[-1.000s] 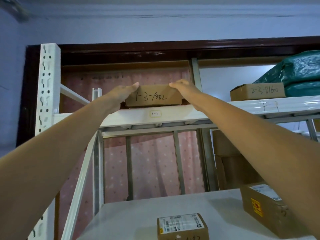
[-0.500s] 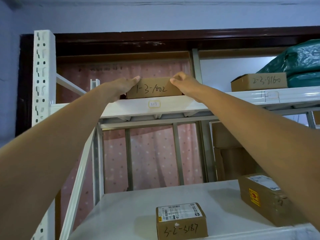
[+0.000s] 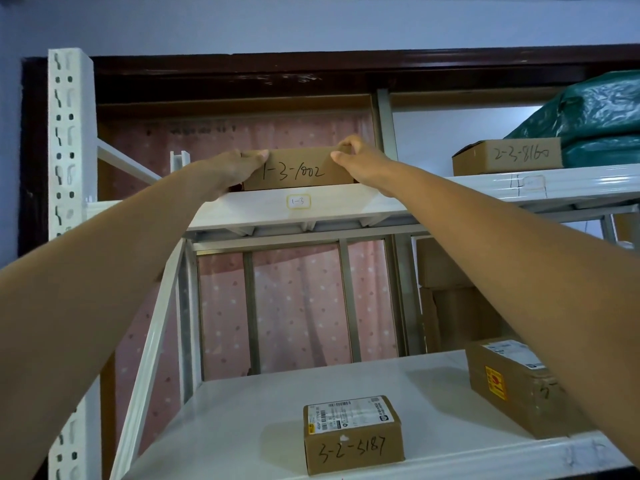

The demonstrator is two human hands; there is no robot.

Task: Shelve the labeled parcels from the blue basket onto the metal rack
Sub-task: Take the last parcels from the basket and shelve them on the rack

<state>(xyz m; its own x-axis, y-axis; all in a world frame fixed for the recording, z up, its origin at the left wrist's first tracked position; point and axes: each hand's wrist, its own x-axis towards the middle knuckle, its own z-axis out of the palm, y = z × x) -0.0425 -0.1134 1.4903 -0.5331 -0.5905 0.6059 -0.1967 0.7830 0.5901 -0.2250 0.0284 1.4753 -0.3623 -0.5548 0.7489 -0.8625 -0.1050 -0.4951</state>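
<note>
A pale blue wall [image 3: 311,22] fills the top of the frame. Below it, a dark brown frame [image 3: 311,69] borders a pink dotted curtain [image 3: 301,306] at centre.

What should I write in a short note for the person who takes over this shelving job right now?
Left hand: fingers hold the left end of the brown cardboard parcel marked 1-3-1002.
Right hand: fingers curled on its right top corner.
The parcel sits on the upper shelf of the white metal rack, above the 1-3 shelf tag.
Done: this parcel is on its shelf.
Left: let go of it, then shelve any parcels still in the basket, which is out of view.
</note>
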